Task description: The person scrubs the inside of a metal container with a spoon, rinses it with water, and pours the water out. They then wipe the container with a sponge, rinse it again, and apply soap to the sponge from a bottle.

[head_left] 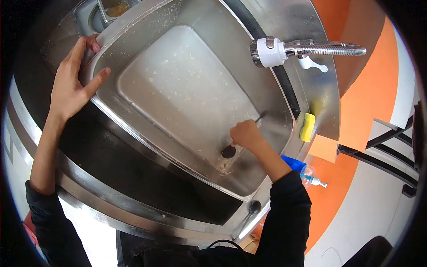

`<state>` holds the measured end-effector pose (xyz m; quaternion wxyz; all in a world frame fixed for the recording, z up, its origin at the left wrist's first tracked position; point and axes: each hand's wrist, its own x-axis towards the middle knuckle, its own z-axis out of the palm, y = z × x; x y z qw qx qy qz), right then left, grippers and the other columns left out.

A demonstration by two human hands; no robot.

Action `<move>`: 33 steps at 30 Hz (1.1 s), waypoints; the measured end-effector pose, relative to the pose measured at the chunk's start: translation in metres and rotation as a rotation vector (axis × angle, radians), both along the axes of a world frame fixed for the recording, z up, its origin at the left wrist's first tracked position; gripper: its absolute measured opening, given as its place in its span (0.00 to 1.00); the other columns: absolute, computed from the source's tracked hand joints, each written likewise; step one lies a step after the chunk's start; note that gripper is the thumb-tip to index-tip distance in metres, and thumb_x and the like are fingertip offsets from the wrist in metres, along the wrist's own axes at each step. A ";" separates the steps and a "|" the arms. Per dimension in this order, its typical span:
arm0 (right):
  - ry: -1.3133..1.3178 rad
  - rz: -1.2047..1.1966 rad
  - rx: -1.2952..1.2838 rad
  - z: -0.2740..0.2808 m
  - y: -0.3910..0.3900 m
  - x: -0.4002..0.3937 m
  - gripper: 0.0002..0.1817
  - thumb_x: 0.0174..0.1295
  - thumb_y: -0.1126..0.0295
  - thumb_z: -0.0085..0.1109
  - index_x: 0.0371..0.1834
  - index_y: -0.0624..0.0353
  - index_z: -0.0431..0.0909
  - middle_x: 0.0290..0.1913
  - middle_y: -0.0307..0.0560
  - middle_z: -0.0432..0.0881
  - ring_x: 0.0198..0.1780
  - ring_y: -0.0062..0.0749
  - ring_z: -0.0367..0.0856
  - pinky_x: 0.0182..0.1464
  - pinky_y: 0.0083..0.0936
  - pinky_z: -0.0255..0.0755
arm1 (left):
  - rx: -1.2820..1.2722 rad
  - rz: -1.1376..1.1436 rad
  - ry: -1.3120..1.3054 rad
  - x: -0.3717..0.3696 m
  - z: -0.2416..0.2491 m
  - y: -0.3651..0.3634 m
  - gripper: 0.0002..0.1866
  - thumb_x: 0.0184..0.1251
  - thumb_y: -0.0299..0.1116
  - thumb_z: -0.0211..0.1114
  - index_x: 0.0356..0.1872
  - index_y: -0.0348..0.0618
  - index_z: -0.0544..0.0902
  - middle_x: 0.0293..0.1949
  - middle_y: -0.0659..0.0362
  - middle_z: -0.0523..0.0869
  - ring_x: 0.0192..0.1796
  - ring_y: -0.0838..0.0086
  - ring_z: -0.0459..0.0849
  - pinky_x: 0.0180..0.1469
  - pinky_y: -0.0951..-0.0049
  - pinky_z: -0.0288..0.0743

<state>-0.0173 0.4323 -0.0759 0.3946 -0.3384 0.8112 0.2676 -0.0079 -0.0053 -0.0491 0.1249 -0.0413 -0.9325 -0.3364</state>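
I am viewing one deep, rectangular steel pan (151,133), lying at a slant, its hazy floor showing scattered pale flecks. Inside, near its lower corner, I am noting one small, dark round item (228,152), kind unclear.

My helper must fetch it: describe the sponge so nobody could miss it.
From the large steel pan, go past its rim on the person's right. The sponge lies between the white-and-chrome faucet and the clear pump bottle, the only yellow block there.
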 end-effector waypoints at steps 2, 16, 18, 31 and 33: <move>0.082 -0.020 -0.075 0.003 0.029 0.006 0.18 0.41 0.49 0.69 0.20 0.53 0.83 0.23 0.48 0.83 0.31 0.41 0.84 0.30 0.35 0.73 | -0.007 0.000 -0.128 0.001 0.001 -0.006 0.27 0.52 0.32 0.65 0.55 0.41 0.68 0.48 0.48 0.79 0.46 0.56 0.80 0.53 0.66 0.69; 0.141 -0.009 -0.014 0.012 0.046 0.022 0.16 0.46 0.50 0.65 0.21 0.50 0.84 0.25 0.43 0.84 0.32 0.37 0.85 0.31 0.32 0.74 | -0.004 0.030 0.019 0.002 -0.002 0.004 0.19 0.50 0.30 0.62 0.45 0.45 0.69 0.36 0.50 0.78 0.33 0.60 0.78 0.41 0.68 0.71; 0.117 0.023 -0.017 0.013 0.047 0.031 0.17 0.47 0.48 0.64 0.21 0.50 0.84 0.23 0.43 0.83 0.31 0.38 0.85 0.31 0.33 0.74 | 0.002 0.027 0.027 0.001 -0.003 0.002 0.19 0.50 0.30 0.61 0.44 0.45 0.69 0.36 0.50 0.78 0.33 0.60 0.78 0.42 0.69 0.72; 0.129 -0.056 -0.005 0.019 0.040 0.035 0.14 0.51 0.51 0.62 0.23 0.48 0.84 0.27 0.44 0.84 0.33 0.37 0.85 0.31 0.31 0.74 | -0.006 0.037 0.033 0.001 -0.002 0.002 0.19 0.50 0.31 0.61 0.45 0.45 0.69 0.36 0.51 0.78 0.33 0.62 0.79 0.41 0.68 0.72; 0.020 -0.013 0.013 0.017 0.035 0.052 0.14 0.51 0.51 0.62 0.23 0.48 0.85 0.27 0.43 0.84 0.33 0.36 0.85 0.31 0.31 0.74 | -0.034 0.025 0.101 0.000 -0.005 0.003 0.19 0.50 0.31 0.61 0.45 0.45 0.69 0.36 0.51 0.78 0.32 0.63 0.79 0.40 0.69 0.72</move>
